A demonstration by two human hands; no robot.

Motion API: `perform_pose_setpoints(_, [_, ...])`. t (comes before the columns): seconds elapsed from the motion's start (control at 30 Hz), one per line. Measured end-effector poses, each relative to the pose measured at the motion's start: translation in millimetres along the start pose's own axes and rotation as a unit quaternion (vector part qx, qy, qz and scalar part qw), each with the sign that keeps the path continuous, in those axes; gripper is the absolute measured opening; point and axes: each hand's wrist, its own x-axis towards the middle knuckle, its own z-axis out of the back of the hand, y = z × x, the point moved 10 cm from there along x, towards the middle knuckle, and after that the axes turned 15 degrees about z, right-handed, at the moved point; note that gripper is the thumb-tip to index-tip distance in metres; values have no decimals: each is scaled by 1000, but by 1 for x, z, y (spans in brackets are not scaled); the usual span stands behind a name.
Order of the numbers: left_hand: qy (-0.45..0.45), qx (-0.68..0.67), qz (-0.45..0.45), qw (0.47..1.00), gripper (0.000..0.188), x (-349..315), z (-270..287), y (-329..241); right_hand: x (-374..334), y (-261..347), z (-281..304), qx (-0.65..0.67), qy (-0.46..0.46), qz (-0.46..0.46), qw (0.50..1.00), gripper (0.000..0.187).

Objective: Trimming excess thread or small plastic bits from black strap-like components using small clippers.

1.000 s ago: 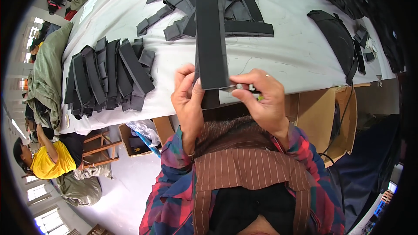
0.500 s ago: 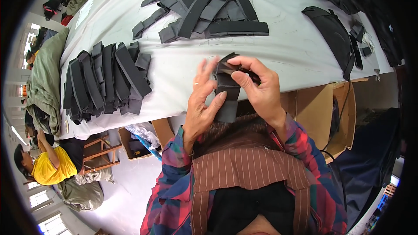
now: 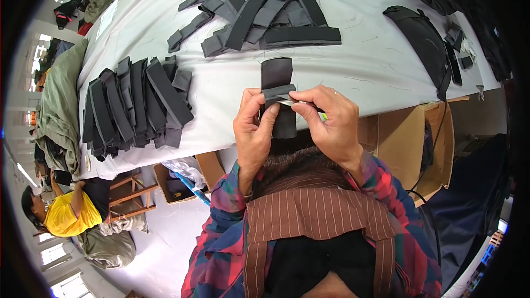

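Note:
My left hand [image 3: 254, 124] pinches a short black fabric strip [image 3: 276, 73] between thumb and fingers. It is held above the table's near edge, with a folded grey band across its middle. One end of the strip points away from me and the other hangs toward my apron. At the right side of that fold is my right hand [image 3: 335, 124], thumb and forefinger closed together at the band's edge. A thin pale metal blade [image 3: 285, 102] shows beside those fingertips, seemingly of small snips; the rest is mostly hidden in my right palm, where a yellow-green bit shows.
On the white-covered table [image 3: 221, 77] lie a row of dark strips [image 3: 135, 102] at left and a loose heap of strips [image 3: 270, 14] farther back. A curved black fabric piece [image 3: 419, 44] is at right. Below stands a cardboard box [image 3: 400, 138]. A person in yellow [image 3: 72, 212] sits at left.
The strip has been turned and spread out, so its far end and the folded band now show. My left fingers have closed on the fold, and my right fingertips have come down to its edge.

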Motion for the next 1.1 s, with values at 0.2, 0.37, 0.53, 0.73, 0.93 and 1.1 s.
perform_pose_setpoints(0.2, [-9, 51, -5, 999, 13, -2, -4, -7, 5, 4, 0, -35, 12, 16, 999, 13])
perform_pose_setpoints(0.37, [2, 36, -9, 999, 15, -3, -5, -6, 4, 2, -1, -25, 9, 33, 999, 13])
perform_pose_setpoints(0.53, [12, 7, 4, 1000, 16, -3, -6, -3, 5, 0, -1, -3, 11, 30, 999, 11])
perform_pose_setpoints(0.73, [20, -7, 6, 1000, 17, -4, -7, -3, -1, -14, -6, 90, 3, -46, 995, 10])
perform_pose_setpoints(0.93, [21, -1, 8, 1000, 18, -6, -9, -3, 1, -5, -1, 38, -3, -2, 999, 12])
perform_pose_setpoints(1.1, [23, -2, 2, 1000, 18, -6, -10, -5, 2, -2, 0, 18, -3, 15, 1000, 14])
